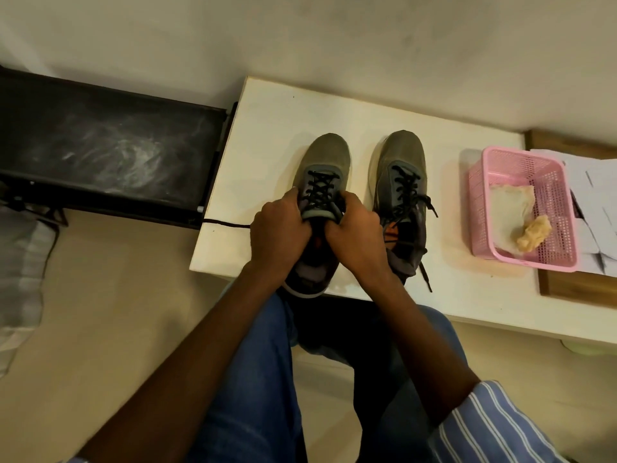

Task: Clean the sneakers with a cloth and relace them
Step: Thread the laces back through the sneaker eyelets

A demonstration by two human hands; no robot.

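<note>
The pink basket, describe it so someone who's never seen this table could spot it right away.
On the white table, look right of the two sneakers. The pink basket is a perforated plastic tray beside some white papers, the only pink thing there, holding a pale cloth and a crumpled yellowish wad.

Dim, warm indoor light; soft focus, wide-angle bending at edges.

No legible text, label, brand or number anywhere in view. Sneakers (360,195): no logo or lettering readable on uppers or tongues. White papers (597,208) at far right carry dark marks, too blurred to read. Pink basket (541,162) unmarked.
</note>
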